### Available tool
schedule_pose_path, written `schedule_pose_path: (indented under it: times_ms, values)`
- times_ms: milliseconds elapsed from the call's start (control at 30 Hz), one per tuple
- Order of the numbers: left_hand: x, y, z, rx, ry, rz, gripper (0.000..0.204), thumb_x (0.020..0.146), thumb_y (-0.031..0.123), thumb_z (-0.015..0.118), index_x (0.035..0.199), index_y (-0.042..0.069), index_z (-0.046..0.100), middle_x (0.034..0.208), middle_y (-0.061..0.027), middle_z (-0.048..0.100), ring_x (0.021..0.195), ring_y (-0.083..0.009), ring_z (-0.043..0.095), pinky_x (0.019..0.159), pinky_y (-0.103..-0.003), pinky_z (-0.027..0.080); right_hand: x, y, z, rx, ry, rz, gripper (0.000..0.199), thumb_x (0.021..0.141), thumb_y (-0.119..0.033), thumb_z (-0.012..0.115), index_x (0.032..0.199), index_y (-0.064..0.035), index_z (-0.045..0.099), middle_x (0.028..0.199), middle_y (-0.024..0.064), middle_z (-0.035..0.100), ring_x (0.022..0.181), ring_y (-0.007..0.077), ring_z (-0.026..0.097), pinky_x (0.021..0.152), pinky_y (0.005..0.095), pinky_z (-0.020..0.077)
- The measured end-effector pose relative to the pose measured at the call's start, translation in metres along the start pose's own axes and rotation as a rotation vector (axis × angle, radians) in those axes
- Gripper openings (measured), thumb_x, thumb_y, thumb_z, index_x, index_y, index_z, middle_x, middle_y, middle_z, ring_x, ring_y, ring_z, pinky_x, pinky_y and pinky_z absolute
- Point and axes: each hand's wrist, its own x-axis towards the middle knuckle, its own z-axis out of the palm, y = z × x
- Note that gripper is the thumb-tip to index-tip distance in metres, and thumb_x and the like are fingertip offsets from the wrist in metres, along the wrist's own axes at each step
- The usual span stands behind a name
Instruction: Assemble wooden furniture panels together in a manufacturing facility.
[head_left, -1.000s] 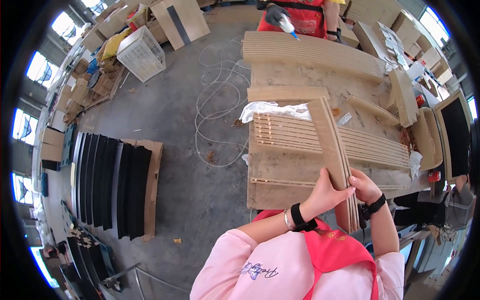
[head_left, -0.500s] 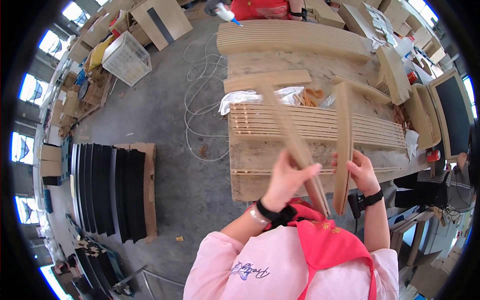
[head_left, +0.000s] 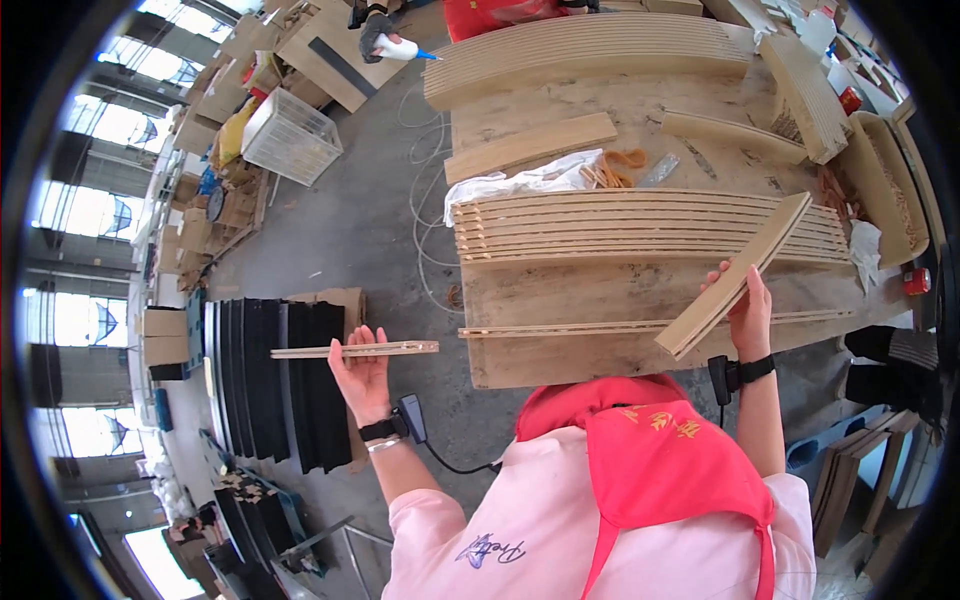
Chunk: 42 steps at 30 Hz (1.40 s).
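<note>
Out past the table's left edge, my left hand (head_left: pixel 362 385) grips a wooden slat (head_left: pixel 400 349), seen edge-on and roughly level. My right hand (head_left: pixel 750 318) is closed round a second piece, a wooden board (head_left: pixel 730 275) tilted up to the right, with a groove along its edge. Under that board's far end lies a row of wooden strips (head_left: pixel 620 228) set on edge; dowel-like pegs show at the row's left end. Closer to me, a thin wooden strip (head_left: pixel 570 329) runs along the table (head_left: pixel 560 370).
Across the table, a gloved co-worker's hand (head_left: pixel 372 38) holds a white bottle with a blue nozzle (head_left: pixel 400 48) at another row of strips (head_left: pixel 590 55). White cloth (head_left: pixel 525 178) and orange bands (head_left: pixel 620 168) lie between rows. Black panels (head_left: pixel 270 380) stand left on the floor.
My left hand has swung far left with its slat, away from the table. My right hand has moved right and tilted its board. The bottle has moved left in view.
</note>
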Motion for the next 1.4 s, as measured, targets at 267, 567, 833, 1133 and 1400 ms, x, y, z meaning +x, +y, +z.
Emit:
schedule_pose_path:
  times_ms: [267,567,833,1133,1400]
  values:
    - [-0.002,-0.02,-0.002,0.019,0.042,0.089,0.028,0.085,0.024,0.071,0.095,0.0,0.06,0.098,-0.0121,0.066,0.097,-0.0241,0.064,0.101,-0.05,0.045,0.006,0.005,-0.012,-0.155,-0.014,-0.017,0.036,0.097,-0.03,0.052,0.113,0.0022,0.052,0.105,0.0121,0.061,0.088,0.0257,0.066,0.077,0.0402,0.0563]
    - [0.006,-0.035,0.012,0.28,-0.02,0.243,0.023,0.088,0.018,0.066,0.106,0.006,0.058,0.104,-0.0102,0.064,0.098,-0.0215,0.063,0.097,-0.048,0.049,0.005,0.007,-0.01,-0.201,-0.009,-0.006,0.039,0.094,-0.031,0.055,0.116,0.0017,0.05,0.103,0.0119,0.062,0.086,0.0242,0.066,0.075,0.0377,0.056]
    - [-0.004,-0.048,0.039,0.396,-0.04,0.352,0.036,0.087,0.009,0.067,0.118,0.007,0.049,0.105,-0.0115,0.064,0.1,-0.0233,0.063,0.093,-0.047,0.053,0.003,0.003,-0.004,-0.204,-0.021,-0.033,0.038,0.095,-0.03,0.055,0.114,0.0021,0.05,0.099,0.0113,0.062,0.085,0.0231,0.066,0.074,0.0368,0.056]
    - [-0.031,-0.064,0.075,0.603,-0.089,0.51,0.047,0.085,0.001,0.067,0.125,0.004,0.042,0.111,-0.0148,0.057,0.1,-0.0248,0.061,0.095,-0.043,0.052,0.007,0.004,-0.003,-0.187,0.0,-0.023,0.037,0.095,-0.029,0.055,0.114,0.0021,0.05,0.102,0.0113,0.061,0.084,0.0231,0.066,0.073,0.0368,0.0561]
    - [-0.067,-0.104,0.095,1.037,-0.167,0.798,0.065,0.078,-0.003,0.071,0.13,0.005,0.034,0.11,-0.0114,0.057,0.1,-0.0196,0.06,0.088,-0.032,0.05,0.009,0.007,-0.013,-0.196,-0.014,-0.022,0.036,0.095,-0.028,0.054,0.114,0.0022,0.051,0.101,0.0119,0.061,0.083,0.024,0.066,0.072,0.0367,0.056]
